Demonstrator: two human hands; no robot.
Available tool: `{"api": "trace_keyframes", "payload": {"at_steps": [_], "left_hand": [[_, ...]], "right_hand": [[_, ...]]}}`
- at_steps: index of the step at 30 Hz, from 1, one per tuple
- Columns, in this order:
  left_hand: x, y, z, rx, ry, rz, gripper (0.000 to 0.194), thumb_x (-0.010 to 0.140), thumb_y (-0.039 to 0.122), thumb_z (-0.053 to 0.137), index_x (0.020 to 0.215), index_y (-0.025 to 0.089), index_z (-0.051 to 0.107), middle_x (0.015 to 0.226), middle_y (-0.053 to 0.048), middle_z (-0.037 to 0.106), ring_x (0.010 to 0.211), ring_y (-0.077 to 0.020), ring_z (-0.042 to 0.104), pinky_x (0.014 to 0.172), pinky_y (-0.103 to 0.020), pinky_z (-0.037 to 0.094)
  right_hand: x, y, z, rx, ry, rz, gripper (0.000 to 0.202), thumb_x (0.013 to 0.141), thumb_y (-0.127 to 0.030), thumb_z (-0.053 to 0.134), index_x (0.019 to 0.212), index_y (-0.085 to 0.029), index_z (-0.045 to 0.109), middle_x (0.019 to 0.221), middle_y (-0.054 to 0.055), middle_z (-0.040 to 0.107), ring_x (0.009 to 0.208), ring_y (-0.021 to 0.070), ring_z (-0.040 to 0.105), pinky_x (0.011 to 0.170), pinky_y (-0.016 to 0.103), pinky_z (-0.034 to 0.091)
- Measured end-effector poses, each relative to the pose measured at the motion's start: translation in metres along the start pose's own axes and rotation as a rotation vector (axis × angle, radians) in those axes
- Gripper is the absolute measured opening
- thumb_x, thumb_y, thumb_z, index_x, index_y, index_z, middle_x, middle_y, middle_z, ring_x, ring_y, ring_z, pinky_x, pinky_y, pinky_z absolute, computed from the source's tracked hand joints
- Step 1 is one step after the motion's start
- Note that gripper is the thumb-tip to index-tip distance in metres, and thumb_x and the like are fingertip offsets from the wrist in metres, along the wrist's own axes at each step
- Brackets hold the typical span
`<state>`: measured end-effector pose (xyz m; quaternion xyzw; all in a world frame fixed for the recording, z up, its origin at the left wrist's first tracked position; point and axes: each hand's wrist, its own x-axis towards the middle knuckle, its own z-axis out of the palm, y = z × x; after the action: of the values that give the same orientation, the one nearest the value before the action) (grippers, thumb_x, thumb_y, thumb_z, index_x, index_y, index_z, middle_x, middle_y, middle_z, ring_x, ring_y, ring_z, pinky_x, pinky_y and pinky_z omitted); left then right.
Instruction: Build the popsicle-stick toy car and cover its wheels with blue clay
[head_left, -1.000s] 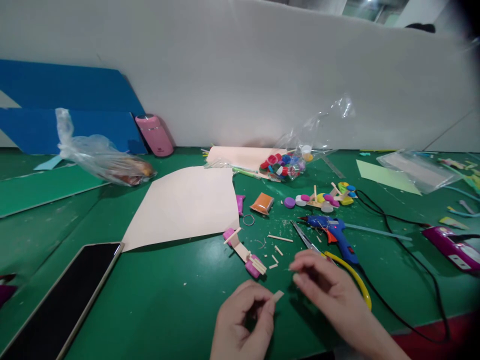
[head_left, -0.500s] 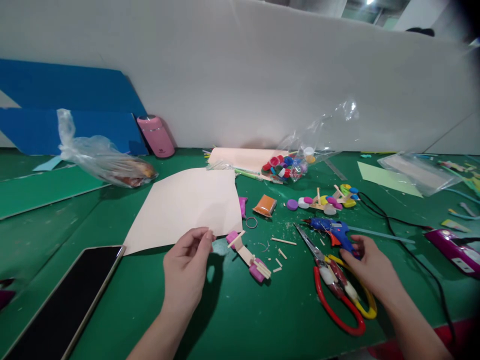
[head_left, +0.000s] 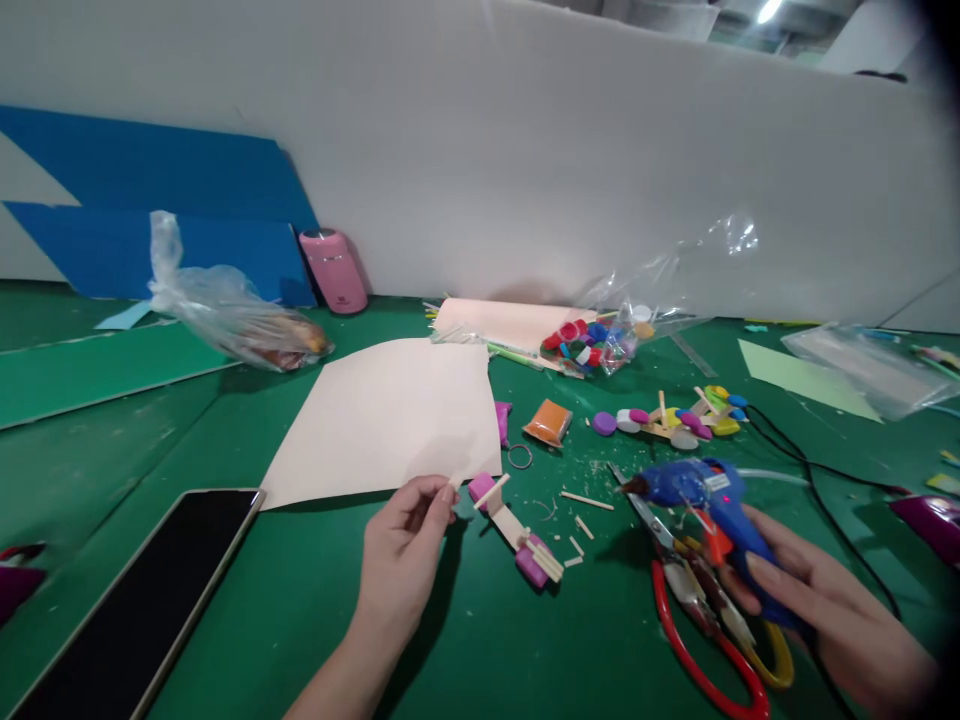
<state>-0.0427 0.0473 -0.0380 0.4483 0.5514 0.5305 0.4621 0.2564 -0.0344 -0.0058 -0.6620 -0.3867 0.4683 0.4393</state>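
Two bare hands worked over a scuffed green bench (head_left: 315, 600), the right one gripping a blue hot-glue gun.

The right hand (head_left: 817, 590) was closed around the blue plastic glue gun (head_left: 694, 485) with its orange trigger, above scissors with red and yellow handles (head_left: 694, 590). The left hand (head_left: 409, 540) had its grip pinched shut on a small pale piece (head_left: 454, 484), near a pink-and-wood stick model (head_left: 517, 535) and scattered wooden bits (head_left: 579, 535). A large cream paper sheet (head_left: 390, 415) and a black-screened phone (head_left: 142, 600) lay on the left. At the back, a pink bottle (head_left: 334, 272) leaned by blue boards (head_left: 225, 245), before a plain whitish partition (head_left: 480, 150); a bright light (head_left: 769, 11) shone beyond it.
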Motion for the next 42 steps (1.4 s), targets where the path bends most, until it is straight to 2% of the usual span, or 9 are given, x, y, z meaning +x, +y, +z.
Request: {"api": "trace_keyframes", "payload": {"at_steps": [3, 5, 10, 13, 17, 21, 25, 36, 42], "left_hand": [[-0.001, -0.002, 0.001, -0.011, -0.027, -0.015, 0.008, 0.071, 0.025, 0.061, 0.069, 0.017, 0.061, 0.06, 0.004, 0.056, 0.059, -0.0089, 0.049, 0.057, -0.017, 0.04], [0.0, -0.003, 0.001, -0.02, -0.041, -0.028, 0.008, 0.071, 0.025, 0.061, 0.067, 0.017, 0.061, 0.058, 0.004, 0.056, 0.058, -0.0087, 0.049, 0.056, -0.017, 0.039], [0.003, -0.006, 0.001, -0.067, -0.056, -0.075, 0.009, 0.071, 0.025, 0.061, 0.07, 0.017, 0.063, 0.062, 0.002, 0.059, 0.06, -0.0098, 0.05, 0.058, -0.019, 0.04], [0.003, -0.007, 0.001, -0.102, -0.051, -0.088, 0.01, 0.071, 0.026, 0.06, 0.073, 0.016, 0.063, 0.066, 0.001, 0.06, 0.063, -0.0111, 0.052, 0.061, -0.021, 0.041], [0.002, -0.006, 0.001, -0.129, -0.06, -0.084, 0.01, 0.071, 0.025, 0.06, 0.074, 0.017, 0.064, 0.066, 0.001, 0.06, 0.064, -0.0121, 0.052, 0.062, -0.022, 0.041], [0.001, -0.005, 0.002, -0.147, -0.083, -0.075, 0.008, 0.072, 0.024, 0.059, 0.071, 0.017, 0.063, 0.062, 0.002, 0.058, 0.062, -0.0116, 0.051, 0.061, -0.022, 0.04], [0.002, -0.007, 0.002, -0.154, -0.102, -0.068, 0.01, 0.074, 0.025, 0.057, 0.069, 0.016, 0.06, 0.061, 0.002, 0.056, 0.062, -0.0108, 0.049, 0.061, -0.021, 0.039], [0.003, -0.006, 0.004, -0.125, -0.133, -0.079, 0.012, 0.075, 0.026, 0.055, 0.069, 0.016, 0.058, 0.061, 0.002, 0.055, 0.062, -0.012, 0.048, 0.061, -0.023, 0.036], [0.001, -0.005, 0.005, -0.125, -0.126, -0.095, 0.012, 0.075, 0.026, 0.055, 0.069, 0.016, 0.057, 0.061, 0.002, 0.055, 0.061, -0.0121, 0.048, 0.061, -0.023, 0.036]], "right_hand": [[-0.005, -0.009, 0.025, 0.083, -0.135, 0.09, 0.049, 0.075, -0.043, 0.056, 0.116, -0.02, 0.042, 0.056, -0.002, 0.054, 0.051, 0.0123, 0.051, 0.047, 0.021, 0.043], [-0.006, -0.013, 0.04, 0.01, -0.184, 0.117, 0.053, 0.077, -0.042, 0.055, 0.122, -0.022, 0.035, 0.061, -0.001, 0.057, 0.056, 0.0139, 0.054, 0.052, 0.023, 0.045], [-0.004, -0.019, 0.064, -0.264, -0.252, -0.056, 0.046, 0.08, -0.039, 0.051, 0.121, -0.024, 0.035, 0.072, 0.0, 0.059, 0.06, 0.015, 0.057, 0.059, 0.025, 0.049], [0.0, -0.018, 0.066, -0.438, -0.265, -0.186, 0.039, 0.081, -0.038, 0.048, 0.117, -0.025, 0.038, 0.086, 0.003, 0.059, 0.07, 0.017, 0.058, 0.06, 0.026, 0.052], [0.002, -0.016, 0.064, -0.661, -0.237, -0.365, 0.037, 0.081, -0.038, 0.048, 0.114, -0.024, 0.041, 0.111, 0.008, 0.054, 0.096, 0.0231, 0.055, 0.079, 0.034, 0.049], [0.0, -0.015, 0.065, -0.762, -0.226, -0.401, 0.035, 0.081, -0.039, 0.047, 0.112, -0.023, 0.043, 0.113, 0.009, 0.055, 0.098, 0.0238, 0.056, 0.08, 0.034, 0.049], [-0.001, -0.019, 0.069, -0.768, -0.228, -0.443, 0.038, 0.082, -0.04, 0.046, 0.117, -0.025, 0.04, 0.116, 0.006, 0.053, 0.101, 0.0225, 0.054, 0.083, 0.033, 0.048], [0.002, -0.024, 0.073, -0.823, -0.221, -0.486, 0.031, 0.083, -0.039, 0.043, 0.111, -0.025, 0.042, 0.108, 0.007, 0.054, 0.091, 0.0224, 0.057, 0.077, 0.034, 0.05], [0.001, -0.024, 0.074, -0.833, -0.208, -0.499, 0.029, 0.083, -0.039, 0.044, 0.108, -0.024, 0.044, 0.111, 0.007, 0.054, 0.095, 0.0235, 0.055, 0.077, 0.032, 0.05]]}}
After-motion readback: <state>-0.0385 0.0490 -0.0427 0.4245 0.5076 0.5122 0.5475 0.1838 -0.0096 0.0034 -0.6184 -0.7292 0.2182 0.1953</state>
